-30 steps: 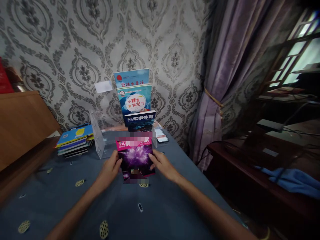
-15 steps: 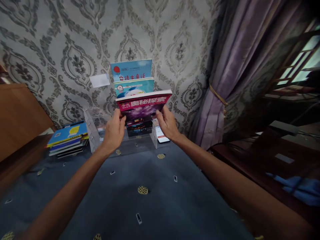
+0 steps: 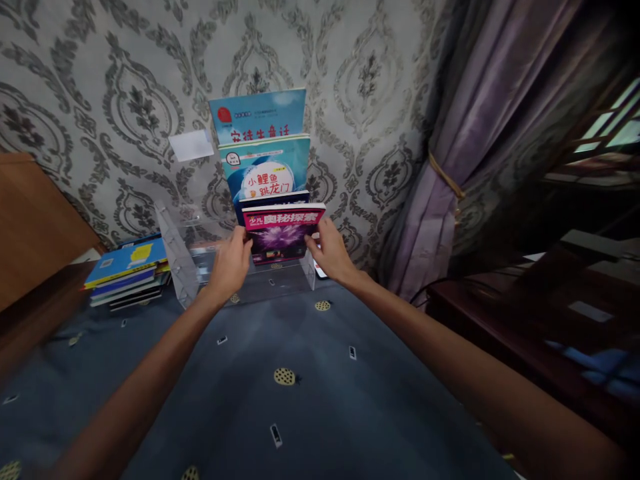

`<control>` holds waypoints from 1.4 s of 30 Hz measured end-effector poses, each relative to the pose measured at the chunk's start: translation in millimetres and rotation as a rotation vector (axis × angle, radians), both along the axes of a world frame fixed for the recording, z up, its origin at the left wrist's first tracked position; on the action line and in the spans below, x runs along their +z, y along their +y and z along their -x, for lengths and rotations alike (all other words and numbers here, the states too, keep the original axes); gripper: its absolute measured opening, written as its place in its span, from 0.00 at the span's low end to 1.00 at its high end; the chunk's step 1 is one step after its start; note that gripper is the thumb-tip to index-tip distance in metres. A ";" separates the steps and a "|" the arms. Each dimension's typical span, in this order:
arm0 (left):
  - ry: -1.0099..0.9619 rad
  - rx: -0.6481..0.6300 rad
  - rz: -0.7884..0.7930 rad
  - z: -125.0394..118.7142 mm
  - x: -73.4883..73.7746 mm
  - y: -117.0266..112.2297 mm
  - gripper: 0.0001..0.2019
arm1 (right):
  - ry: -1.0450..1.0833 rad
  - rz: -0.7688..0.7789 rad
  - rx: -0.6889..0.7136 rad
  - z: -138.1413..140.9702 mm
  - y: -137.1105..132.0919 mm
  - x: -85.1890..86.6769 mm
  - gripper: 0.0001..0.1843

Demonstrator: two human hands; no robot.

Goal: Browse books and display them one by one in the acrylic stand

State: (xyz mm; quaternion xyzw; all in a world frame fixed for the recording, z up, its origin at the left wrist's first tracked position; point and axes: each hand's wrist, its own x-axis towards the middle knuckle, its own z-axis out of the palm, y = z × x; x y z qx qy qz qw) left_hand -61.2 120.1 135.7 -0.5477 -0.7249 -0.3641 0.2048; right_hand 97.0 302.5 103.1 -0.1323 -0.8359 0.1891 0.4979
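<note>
A book with a pink and purple cover [image 3: 285,235] stands nearly upright between my hands, its lower part inside a clear acrylic rack [image 3: 200,267]. My left hand [image 3: 231,263] is closed on the book's left edge. My right hand [image 3: 329,250] pinches its right edge, thumb on the front cover. Right behind it shows the top of a dark blue book [image 3: 273,198]. Farther back in the rack stand a teal book [image 3: 265,170] and, tallest at the rear, a light blue book [image 3: 260,113].
A stack of books [image 3: 127,270] lies left of the rack. Partly behind my right hand is a phone [image 3: 321,271]. Patterned dark cloth [image 3: 320,373] covers the table. A wooden panel [image 3: 43,227] stands at left, a purple curtain [image 3: 435,220] at right.
The pink and purple book has gone down into the rack's front and stands more upright. The dark blue book and more of the teal cover now show behind it. The view has shifted slightly.
</note>
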 end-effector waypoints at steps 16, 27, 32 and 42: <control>-0.024 0.319 0.301 -2.8 9.5 18.1 0.15 | -0.047 0.051 -0.143 22.9 14.4 2.9 0.10; 0.023 0.325 0.355 1.1 11.5 23.4 0.18 | -0.136 0.045 -0.113 13.5 22.7 11.3 0.08; 0.013 0.295 0.376 2.0 11.2 22.2 0.19 | -0.120 0.065 -0.103 11.9 20.8 7.2 0.09; -0.029 0.277 0.356 -4.4 7.4 22.9 0.19 | -0.065 0.053 -0.103 15.0 19.5 8.1 0.13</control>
